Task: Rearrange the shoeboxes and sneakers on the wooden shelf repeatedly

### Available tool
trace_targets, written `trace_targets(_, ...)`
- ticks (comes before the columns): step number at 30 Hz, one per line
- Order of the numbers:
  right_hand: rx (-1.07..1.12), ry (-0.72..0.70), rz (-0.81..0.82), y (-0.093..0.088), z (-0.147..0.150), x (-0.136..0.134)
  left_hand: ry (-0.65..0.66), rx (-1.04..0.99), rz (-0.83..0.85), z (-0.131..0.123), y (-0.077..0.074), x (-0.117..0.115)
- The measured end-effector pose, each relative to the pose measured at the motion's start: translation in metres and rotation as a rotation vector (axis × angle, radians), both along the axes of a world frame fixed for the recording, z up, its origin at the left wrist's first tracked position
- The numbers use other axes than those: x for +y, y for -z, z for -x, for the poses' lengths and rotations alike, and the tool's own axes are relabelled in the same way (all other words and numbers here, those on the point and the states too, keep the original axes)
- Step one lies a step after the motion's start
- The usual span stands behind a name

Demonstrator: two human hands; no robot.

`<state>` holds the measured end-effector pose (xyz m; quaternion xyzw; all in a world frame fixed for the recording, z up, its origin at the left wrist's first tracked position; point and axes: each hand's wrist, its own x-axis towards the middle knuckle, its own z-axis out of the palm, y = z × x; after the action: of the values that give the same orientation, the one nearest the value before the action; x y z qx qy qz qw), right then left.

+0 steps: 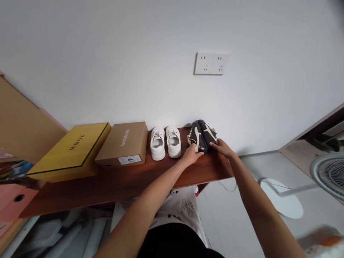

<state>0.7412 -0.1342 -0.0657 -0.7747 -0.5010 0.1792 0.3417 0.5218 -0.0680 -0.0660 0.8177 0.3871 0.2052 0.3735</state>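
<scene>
A pair of dark brown sneakers with cream trim sits near the right end of the wooden shelf (158, 175), the two shoes pressed together and tipped on their sides. My left hand (191, 156) grips the heel of the left dark sneaker (198, 138). On the other side, my right hand (222, 147) has its fingers and thumb around the heel of the right dark sneaker (208, 133). To the left stand two white sneakers, a left one (158, 152) and a right one (174, 149), upright with toes toward the wall.
A brown shoebox (129, 141) and a yellow box (67, 148) lie left of the white shoes. A pink box (16, 200) is at far left. Above the shelf is a wall socket plate (211, 63). A fan (329, 173) and its round white base (282, 200) stand at right.
</scene>
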Motion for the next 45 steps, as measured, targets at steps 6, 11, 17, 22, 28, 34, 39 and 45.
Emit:
trace_targets(6,-0.41,-0.092,-0.003,-0.022,0.004,0.004,0.165,0.203,-0.217,0.005,-0.035,0.018)
trace_targets(11,-0.735,-0.199,0.119,-0.04,0.022,0.003,0.224,0.494,-0.339,-0.003,-0.058,0.019)
trace_targets(17,-0.843,-0.21,0.157,-0.042,0.041,0.011,0.206,0.575,-0.364,-0.015,-0.057,0.016)
trace_targets(22,-0.87,-0.215,0.201,-0.039,0.046,0.016,0.203,0.599,-0.373,-0.022,-0.055,0.014)
trace_targets(28,-0.884,-0.228,0.236,-0.036,0.05,0.018,0.211,0.628,-0.389,-0.026,-0.056,0.014)
trace_targets(34,-0.872,-0.23,0.258,-0.033,0.052,0.021,0.217,0.645,-0.406,-0.028,-0.057,0.015)
trace_targets(39,-0.921,-0.219,0.241,-0.032,0.059,0.018,0.203,0.61,-0.445,-0.025,-0.058,0.011)
trace_targets(45,-0.905,-0.067,-0.001,-0.062,0.079,0.005,0.157,0.319,-0.648,0.014,-0.075,-0.004)
